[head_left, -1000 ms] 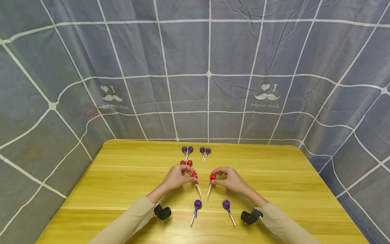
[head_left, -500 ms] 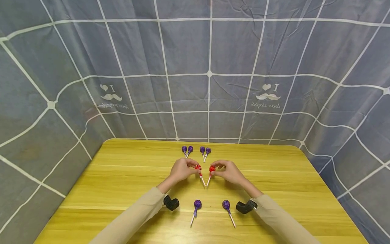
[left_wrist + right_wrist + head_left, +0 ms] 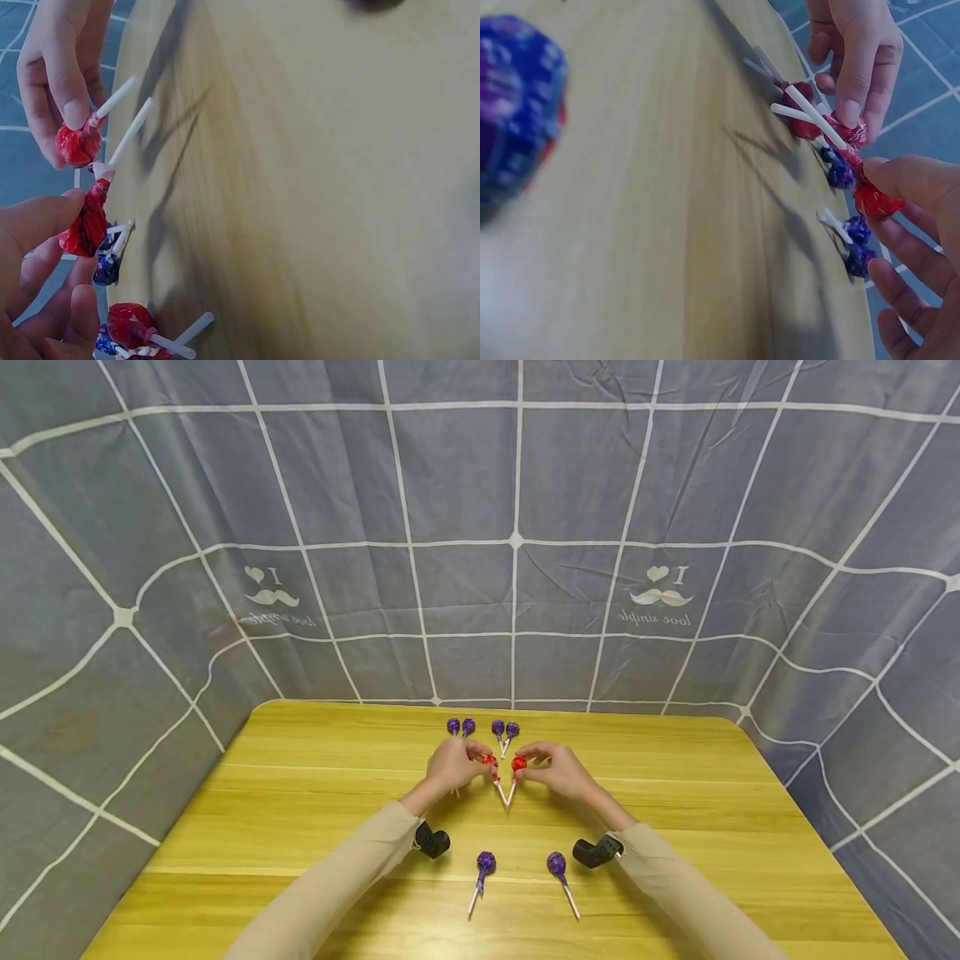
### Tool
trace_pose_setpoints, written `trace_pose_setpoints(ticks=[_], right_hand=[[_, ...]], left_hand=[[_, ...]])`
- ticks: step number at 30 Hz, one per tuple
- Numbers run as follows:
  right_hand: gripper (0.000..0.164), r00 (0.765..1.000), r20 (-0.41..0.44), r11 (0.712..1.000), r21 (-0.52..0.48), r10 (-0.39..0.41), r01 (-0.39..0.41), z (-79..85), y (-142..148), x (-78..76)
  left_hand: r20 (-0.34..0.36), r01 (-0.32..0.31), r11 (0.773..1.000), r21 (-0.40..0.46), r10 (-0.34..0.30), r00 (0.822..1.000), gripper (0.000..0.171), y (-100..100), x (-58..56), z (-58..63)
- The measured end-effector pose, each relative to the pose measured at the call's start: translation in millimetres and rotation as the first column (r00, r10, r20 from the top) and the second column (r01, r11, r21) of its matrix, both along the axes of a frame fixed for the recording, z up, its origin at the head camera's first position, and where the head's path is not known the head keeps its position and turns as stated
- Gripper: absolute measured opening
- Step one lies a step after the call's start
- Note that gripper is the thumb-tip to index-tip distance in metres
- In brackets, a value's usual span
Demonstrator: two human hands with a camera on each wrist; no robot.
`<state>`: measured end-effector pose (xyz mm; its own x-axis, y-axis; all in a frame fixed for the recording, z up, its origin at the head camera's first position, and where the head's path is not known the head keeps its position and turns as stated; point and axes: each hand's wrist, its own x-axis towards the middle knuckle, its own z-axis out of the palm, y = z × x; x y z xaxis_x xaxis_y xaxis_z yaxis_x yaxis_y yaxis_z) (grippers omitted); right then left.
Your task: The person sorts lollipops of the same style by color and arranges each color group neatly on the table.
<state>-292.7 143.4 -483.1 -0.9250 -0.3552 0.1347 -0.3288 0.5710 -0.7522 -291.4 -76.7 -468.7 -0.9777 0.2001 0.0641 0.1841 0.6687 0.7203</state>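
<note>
Thumb and fingertips of my left hand (image 3: 455, 763) pinch a red-wrapped lollipop (image 3: 86, 225) by its head. My right hand (image 3: 558, 770) pinches a second red lollipop (image 3: 877, 201) the same way. Both white sticks point toward me, their ends coming together in a V in the head view. Shadows on the wood in the wrist views show the two held above the table. Another pair of red lollipops (image 3: 129, 322) lies beneath my left hand, hidden from the head view except for a bit of stick.
Two pairs of purple lollipops, one on the left (image 3: 468, 727) and one on the right (image 3: 512, 729), lie near the far table edge with sticks crossed. Closer to me lie two single purple lollipops (image 3: 486, 862), (image 3: 557, 863) apart. A grey checked cloth (image 3: 465, 593) hangs behind the wooden table (image 3: 300, 827).
Both hands have moved away from me and closer together, carrying their red lollipops. The stick ends, apart before, now meet. The left hand has come over the red pair on the table.
</note>
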Motion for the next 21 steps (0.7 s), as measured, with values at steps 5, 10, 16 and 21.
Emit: trace_pose_setpoints(ticks=[5,10,16,21], right_hand=[[0.031,1.000,-0.005,1.000,0.000,0.008,-0.008,-2.1,0,-8.0],[0.031,1.000,0.002,1.000,-0.014,0.017,-0.017,-7.0,1,-15.2],[0.031,1.000,0.025,1.000,-0.017,0.012,-0.012,-13.4,0,-22.4],[0.031,0.999,0.033,0.999,-0.043,0.033,-0.032,-16.6,-1,-24.3]], left_hand=[[0.009,-0.007,0.999,-0.041,0.007,1.000,0.025,2,-7.0,0.7],[0.014,0.005,0.996,-0.090,-0.004,1.000,0.022,7,-12.5,-0.1],[0.008,0.011,0.990,-0.140,-0.011,1.000,0.022,10,-18.8,-0.1],[0.014,0.020,0.985,-0.172,-0.018,1.000,0.021,12,-21.8,0.2]])
